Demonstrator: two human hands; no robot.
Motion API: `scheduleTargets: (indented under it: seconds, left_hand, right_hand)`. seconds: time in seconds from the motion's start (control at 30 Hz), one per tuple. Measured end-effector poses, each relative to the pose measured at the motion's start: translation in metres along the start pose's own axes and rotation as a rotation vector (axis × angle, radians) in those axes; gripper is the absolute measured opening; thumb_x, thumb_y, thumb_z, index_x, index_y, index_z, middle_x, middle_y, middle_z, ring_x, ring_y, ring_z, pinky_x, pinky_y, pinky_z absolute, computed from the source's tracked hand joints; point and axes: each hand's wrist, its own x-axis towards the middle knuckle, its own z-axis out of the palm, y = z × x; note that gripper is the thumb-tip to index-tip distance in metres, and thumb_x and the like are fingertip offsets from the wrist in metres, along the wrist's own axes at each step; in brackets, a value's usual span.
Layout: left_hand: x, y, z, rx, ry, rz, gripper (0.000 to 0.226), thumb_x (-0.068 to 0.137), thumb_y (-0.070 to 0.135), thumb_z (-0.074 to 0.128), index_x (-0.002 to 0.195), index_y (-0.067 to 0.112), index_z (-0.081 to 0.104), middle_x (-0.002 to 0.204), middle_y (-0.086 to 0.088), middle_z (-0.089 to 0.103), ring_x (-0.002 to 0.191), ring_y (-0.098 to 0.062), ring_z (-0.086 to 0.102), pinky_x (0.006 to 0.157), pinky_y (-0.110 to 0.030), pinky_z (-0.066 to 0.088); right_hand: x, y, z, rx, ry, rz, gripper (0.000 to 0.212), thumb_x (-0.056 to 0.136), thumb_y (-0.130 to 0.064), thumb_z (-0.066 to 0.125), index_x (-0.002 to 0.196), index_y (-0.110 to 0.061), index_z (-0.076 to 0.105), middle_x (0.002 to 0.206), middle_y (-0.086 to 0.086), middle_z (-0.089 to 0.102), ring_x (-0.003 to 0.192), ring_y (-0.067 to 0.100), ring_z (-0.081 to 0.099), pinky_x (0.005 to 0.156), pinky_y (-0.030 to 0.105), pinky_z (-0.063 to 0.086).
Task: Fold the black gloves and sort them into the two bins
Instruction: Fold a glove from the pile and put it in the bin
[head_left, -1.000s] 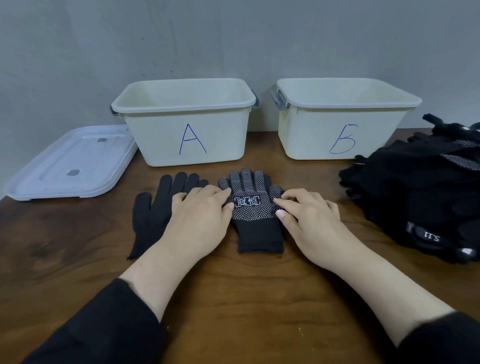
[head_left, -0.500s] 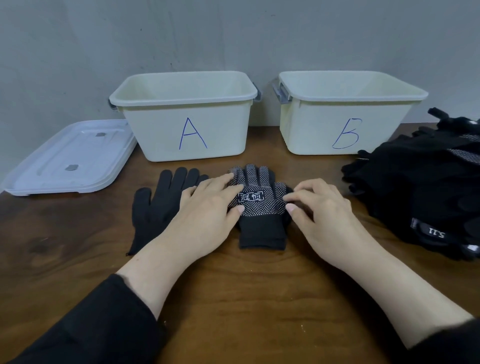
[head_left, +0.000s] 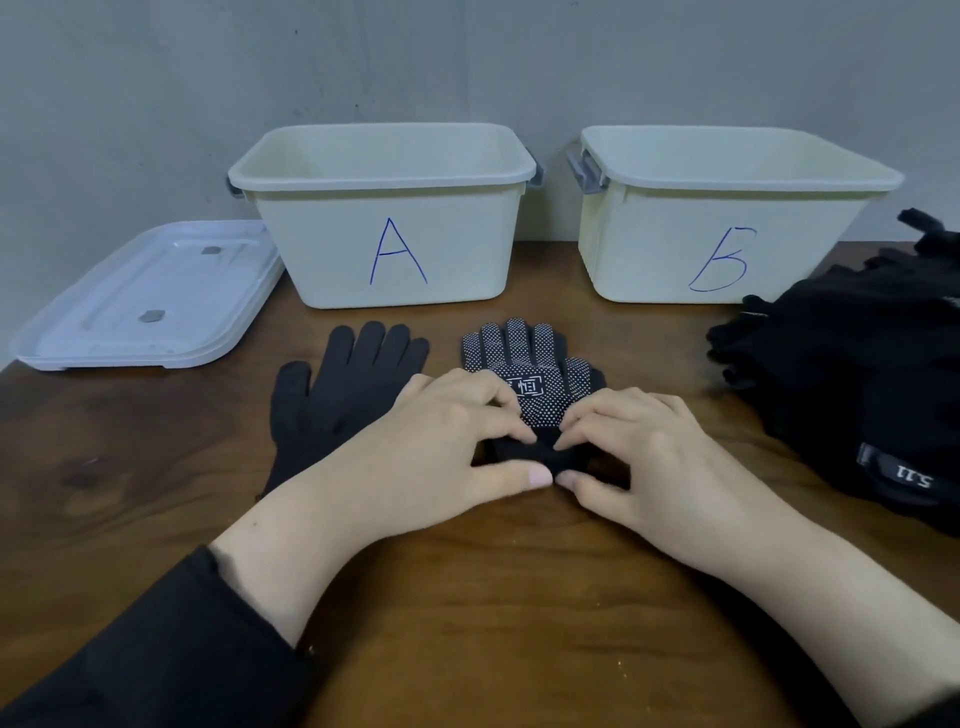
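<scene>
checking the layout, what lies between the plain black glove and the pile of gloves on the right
In the head view, the dotted glove lies between the plain glove and the pile, with both hands, left and right, pinching its cuff.

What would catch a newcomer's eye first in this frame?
Most likely the two hands at centre: the left hand and right hand meet over the cuff of a white-dotted black glove and pinch it. Behind stand two cream bins, bin A and bin B, their letters in blue ink. A dark pile of gloves fills the right edge, and a plain black glove lies flat left of the hands.
</scene>
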Motion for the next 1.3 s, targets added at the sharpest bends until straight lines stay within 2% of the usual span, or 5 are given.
scheduleTargets:
  seconds: [0.27, 0.43, 0.7, 1.03, 1.3]
  left_hand:
    - [0.001, 0.011, 0.003, 0.113, 0.056, 0.016, 0.021, 0.091, 0.046, 0.054, 0.107, 0.037, 0.065, 0.103, 0.018, 0.053, 0.098, -0.001, 0.041, 0.094, -0.031, 0.031]
    - [0.001, 0.011, 0.001, 0.059, 0.081, -0.042, 0.010, 0.094, 0.033, 0.057, 0.094, 0.037, 0.066, 0.090, 0.017, 0.058, 0.092, -0.003, 0.045, 0.090, -0.032, 0.036]
    - [0.006, 0.010, 0.005, -0.232, 0.202, -0.294, 0.014, 0.091, 0.035, 0.066, 0.104, 0.040, 0.068, 0.079, 0.015, 0.067, 0.082, -0.002, 0.060, 0.074, -0.020, 0.048]
    - [0.010, 0.004, 0.012, -0.079, 0.286, -0.284, 0.042, 0.084, 0.031, 0.075, 0.122, 0.034, 0.057, 0.095, 0.016, 0.050, 0.091, -0.006, 0.050, 0.091, -0.041, 0.047]
    - [0.012, 0.001, 0.015, 0.287, 0.213, 0.022, 0.024, 0.087, 0.015, 0.063, 0.106, 0.023, 0.076, 0.118, 0.008, 0.069, 0.113, -0.022, 0.059, 0.092, -0.045, 0.044]
  right_hand:
    - [0.003, -0.005, -0.005, 0.111, 0.015, 0.027, 0.014, 0.092, -0.047, 0.055, 0.097, -0.034, 0.058, 0.110, -0.020, 0.055, 0.107, 0.005, 0.051, 0.102, 0.033, 0.035]
    - [-0.001, -0.010, -0.017, 0.162, -0.102, 0.078, 0.044, 0.078, -0.065, 0.069, 0.114, -0.046, 0.053, 0.111, -0.034, 0.049, 0.114, -0.014, 0.037, 0.100, 0.009, 0.024]
    - [0.013, -0.002, -0.002, 0.379, 0.156, 0.272, 0.009, 0.094, -0.039, 0.066, 0.091, -0.031, 0.066, 0.072, -0.021, 0.062, 0.064, 0.003, 0.053, 0.061, 0.016, 0.037]
    - [0.021, 0.000, 0.010, 0.158, 0.233, 0.225, 0.036, 0.087, -0.025, 0.076, 0.108, -0.037, 0.049, 0.095, -0.014, 0.052, 0.089, 0.006, 0.050, 0.086, 0.031, 0.041]
    - [0.020, 0.007, 0.014, -0.149, 0.198, -0.021, 0.017, 0.090, -0.017, 0.066, 0.097, -0.023, 0.079, 0.120, -0.013, 0.066, 0.111, 0.018, 0.054, 0.095, 0.049, 0.038]
